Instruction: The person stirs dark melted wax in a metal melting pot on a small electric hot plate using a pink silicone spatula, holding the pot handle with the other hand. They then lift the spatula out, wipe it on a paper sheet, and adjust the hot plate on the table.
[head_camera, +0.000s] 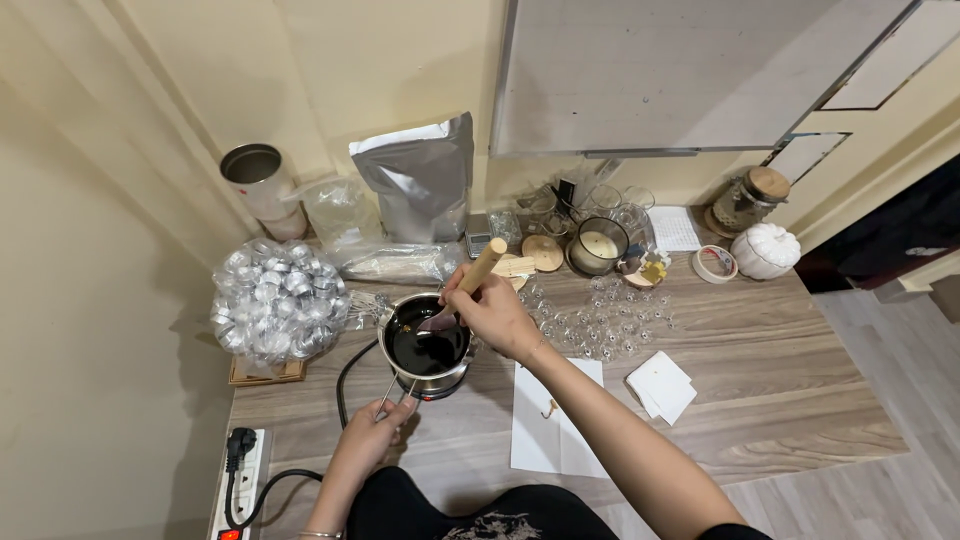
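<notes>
A small steel pot of dark liquid sits on a little electric heater on the wooden table. My right hand is shut on a wooden-handled spatula, whose blade dips into the liquid. My left hand grips the pot's thin metal handle at the near side. A black cord runs from the heater to a power strip.
A clear bag of metal tealight cups lies at the left. At the back stand a silver pouch, a tin, a glass candle jar, a tape roll and a white lidded pot. Small glass pieces and white paper sheets lie to the right.
</notes>
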